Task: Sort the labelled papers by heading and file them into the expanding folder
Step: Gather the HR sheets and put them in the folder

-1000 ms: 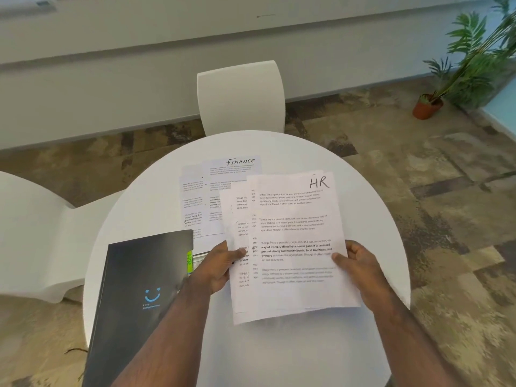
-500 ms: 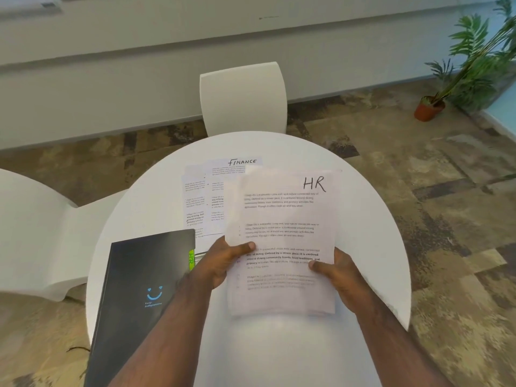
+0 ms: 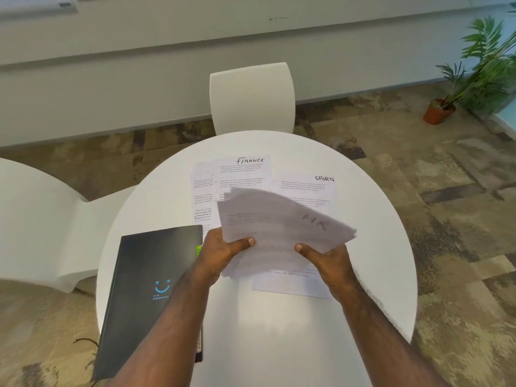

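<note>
**Head view: HR sheaf held over a round white counter**

Head camera shows a thin sheaf of white printed sheets (image 3: 279,219) raised over the counter (image 3: 279,331), tilted and motion-blurred, its handwritten heading a faint "HR". Left hand (image 3: 220,252) pinches the near left edge, thumb on top; right hand (image 3: 326,258) pinches the near right edge the same way, each grip closed on the paper. The sheaf hides much of what lies beneath it.

Flat on the counter behind it lie a pile headed FINANCE (image 3: 245,171) and, just to its right, a sheet headed SPORTS (image 3: 310,191), whose near edge shows below the hands. At the left lies the expanding folder (image 3: 145,289), matte black with a blue smile mark, closed, a green tab (image 3: 199,250) at its right edge; the left forearm crosses its corner.

Smooth white moulded chairs stand at the far side (image 3: 251,96) and left (image 3: 36,219). Mottled carpet (image 3: 446,219) covers the floor, with a potted plant (image 3: 485,71) in a terracotta pot at far right.
</note>
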Available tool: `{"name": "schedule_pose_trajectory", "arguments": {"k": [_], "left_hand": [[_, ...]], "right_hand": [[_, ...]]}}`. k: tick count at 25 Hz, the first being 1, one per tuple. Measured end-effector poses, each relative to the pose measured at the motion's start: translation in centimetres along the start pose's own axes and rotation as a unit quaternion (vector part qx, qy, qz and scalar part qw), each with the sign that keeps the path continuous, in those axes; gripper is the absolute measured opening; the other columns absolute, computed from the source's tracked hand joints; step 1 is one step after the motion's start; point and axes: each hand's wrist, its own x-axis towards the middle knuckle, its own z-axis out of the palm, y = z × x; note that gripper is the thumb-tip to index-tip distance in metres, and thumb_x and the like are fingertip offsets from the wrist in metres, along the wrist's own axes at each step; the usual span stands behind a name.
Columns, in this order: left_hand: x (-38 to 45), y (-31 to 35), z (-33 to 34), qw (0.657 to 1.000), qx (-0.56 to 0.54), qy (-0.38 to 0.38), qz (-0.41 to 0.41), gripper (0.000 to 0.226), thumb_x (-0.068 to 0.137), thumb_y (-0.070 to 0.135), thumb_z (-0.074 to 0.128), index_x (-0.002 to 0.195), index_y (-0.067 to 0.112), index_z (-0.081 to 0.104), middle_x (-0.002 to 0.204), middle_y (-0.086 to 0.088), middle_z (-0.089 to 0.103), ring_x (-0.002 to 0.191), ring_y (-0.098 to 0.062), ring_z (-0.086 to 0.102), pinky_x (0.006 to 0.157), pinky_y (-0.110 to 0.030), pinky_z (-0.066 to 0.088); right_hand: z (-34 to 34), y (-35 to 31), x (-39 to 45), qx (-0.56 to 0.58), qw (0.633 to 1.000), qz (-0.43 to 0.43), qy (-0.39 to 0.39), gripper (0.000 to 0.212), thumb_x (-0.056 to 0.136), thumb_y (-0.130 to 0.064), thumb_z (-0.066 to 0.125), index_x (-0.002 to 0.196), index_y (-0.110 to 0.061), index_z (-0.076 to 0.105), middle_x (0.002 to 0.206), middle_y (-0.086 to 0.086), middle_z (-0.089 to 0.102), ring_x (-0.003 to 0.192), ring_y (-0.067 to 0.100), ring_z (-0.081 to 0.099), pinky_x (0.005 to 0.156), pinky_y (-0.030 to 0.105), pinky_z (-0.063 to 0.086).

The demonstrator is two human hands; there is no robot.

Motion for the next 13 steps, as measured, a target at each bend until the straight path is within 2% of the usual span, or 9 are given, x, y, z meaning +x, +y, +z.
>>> {"name": "schedule_pose_trajectory", "arguments": {"k": [2, 3, 5, 7, 8, 10, 11, 13], "left_hand": [[-0.9, -1.1, -0.6, 1.000, 0.015, 0.023, -0.016, 0.042, 0.059, 0.018, 0.090, 0.097, 0.030, 0.078, 0.102, -0.001, 0.078, 0.096, -0.017, 0.073, 0.081, -0.033, 0.058], [-1.3, -1.7, -0.9, 0.999, 0.011, 0.025, -0.019, 0.045, 0.056, 0.021, 0.091, 0.099, 0.029, 0.077, 0.103, -0.002, 0.077, 0.098, -0.019, 0.073, 0.082, -0.034, 0.058], [-1.8, -2.3, -1.3, 1.000, 0.006, 0.014, -0.008, 0.044, 0.057, 0.026, 0.090, 0.098, 0.019, 0.078, 0.102, -0.006, 0.077, 0.098, -0.021, 0.072, 0.079, -0.031, 0.058], [-1.9, -2.4, -1.4, 1.000, 0.017, 0.017, 0.005, 0.033, 0.062, 0.028, 0.086, 0.091, 0.014, 0.079, 0.095, -0.006, 0.078, 0.090, -0.017, 0.073, 0.071, -0.027, 0.055], [-1.9, -2.2, -1.5, 0.999, 0.024, 0.019, 0.009, 0.026, 0.066, 0.027, 0.083, 0.088, 0.014, 0.078, 0.093, -0.005, 0.078, 0.086, -0.016, 0.073, 0.068, -0.027, 0.054], [-1.8, -1.5, -1.6, 0.999, 0.023, 0.011, 0.033, 0.021, 0.070, 0.023, 0.079, 0.088, 0.012, 0.077, 0.091, -0.005, 0.078, 0.083, -0.017, 0.072, 0.067, -0.027, 0.054], [-1.7, -1.1, -1.6, 0.999, 0.006, 0.013, 0.044, 0.025, 0.069, 0.022, 0.081, 0.092, 0.013, 0.076, 0.095, -0.005, 0.078, 0.087, -0.018, 0.073, 0.069, -0.026, 0.055], [-1.6, 0.2, -1.5, 0.998, -0.037, 0.028, 0.048, 0.038, 0.065, 0.021, 0.085, 0.102, 0.020, 0.077, 0.104, -0.003, 0.077, 0.096, -0.016, 0.073, 0.074, -0.022, 0.056]], "right_hand": [[-0.1, 0.8, -0.4, -0.035, 0.999, -0.012, -0.037, 0.036, 0.076, 0.002, 0.080, 0.088, -0.032, 0.079, 0.094, -0.012, 0.078, 0.092, 0.003, 0.071, 0.077, 0.019, 0.054], [0.1, 1.2, -0.6, -0.066, 0.996, -0.015, -0.059, 0.039, 0.078, 0.008, 0.075, 0.089, -0.029, 0.080, 0.097, -0.004, 0.078, 0.095, 0.006, 0.071, 0.079, 0.018, 0.053], [0.3, 1.9, -0.6, -0.061, 0.995, 0.002, -0.073, 0.030, 0.080, 0.017, 0.066, 0.099, -0.004, 0.077, 0.107, 0.017, 0.074, 0.094, 0.011, 0.071, 0.079, 0.016, 0.053], [0.7, 2.0, -0.3, 0.030, 0.992, 0.101, -0.067, 0.019, 0.081, 0.008, 0.064, 0.097, 0.006, 0.075, 0.099, 0.015, 0.076, 0.080, 0.014, 0.074, 0.066, 0.018, 0.056], [1.0, 1.8, -0.2, 0.054, 0.987, 0.136, -0.067, 0.016, 0.082, 0.002, 0.064, 0.092, 0.004, 0.076, 0.092, 0.010, 0.077, 0.075, 0.016, 0.074, 0.060, 0.020, 0.056], [1.4, 1.1, 0.2, 0.058, 0.987, 0.133, -0.072, 0.016, 0.082, -0.002, 0.064, 0.083, -0.005, 0.080, 0.087, 0.005, 0.077, 0.075, 0.018, 0.073, 0.059, 0.022, 0.055], [1.5, 0.5, 0.4, 0.049, 0.992, 0.099, -0.069, 0.020, 0.082, 0.000, 0.065, 0.080, -0.011, 0.081, 0.086, 0.003, 0.078, 0.079, 0.018, 0.072, 0.062, 0.022, 0.056], [1.6, -0.5, 0.6, -0.039, 0.996, -0.031, -0.075, 0.030, 0.081, 0.003, 0.073, 0.081, -0.026, 0.080, 0.087, -0.007, 0.078, 0.085, 0.010, 0.072, 0.071, 0.018, 0.055]]}}
